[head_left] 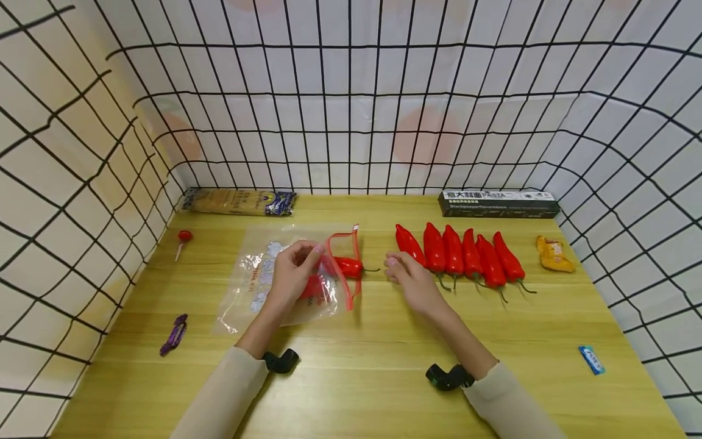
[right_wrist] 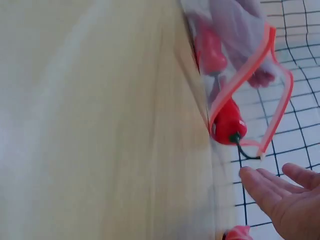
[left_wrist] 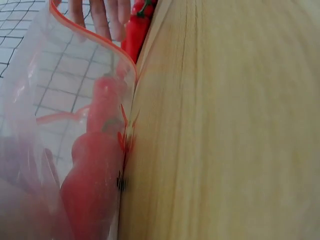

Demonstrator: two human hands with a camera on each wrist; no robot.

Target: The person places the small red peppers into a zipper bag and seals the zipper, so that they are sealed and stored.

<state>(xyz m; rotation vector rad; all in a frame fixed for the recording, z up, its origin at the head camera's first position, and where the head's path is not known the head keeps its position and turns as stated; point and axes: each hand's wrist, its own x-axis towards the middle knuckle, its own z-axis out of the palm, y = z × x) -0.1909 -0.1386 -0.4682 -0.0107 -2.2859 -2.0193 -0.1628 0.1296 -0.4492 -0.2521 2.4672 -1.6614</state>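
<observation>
A clear zip-lock bag (head_left: 236, 305) with a red-edged mouth lies on the table. One red chili pepper (head_left: 314, 286) is inside it. A second chili pepper (head_left: 349, 267) lies in the mouth, its green stem sticking out to the right. My left hand (head_left: 293, 271) pinches the bag's upper film near the mouth, which stands raised and apart. My right hand (head_left: 414, 280) hovers between the bag and the row of chili peppers (head_left: 454, 251), fingers fairly straight and holding nothing. In the right wrist view, its fingers (right_wrist: 280, 187) are apart from the pepper's stem.
At the back lie a noodle packet (head_left: 238, 202) on the left and a black pasta box (head_left: 499, 205) on the right. A lollipop (head_left: 184, 235) and purple candy (head_left: 173, 335) are at left, a yellow packet (head_left: 554, 254) and blue packet (head_left: 592, 360) at right. Black wire mesh (head_left: 351, 94) surrounds the table.
</observation>
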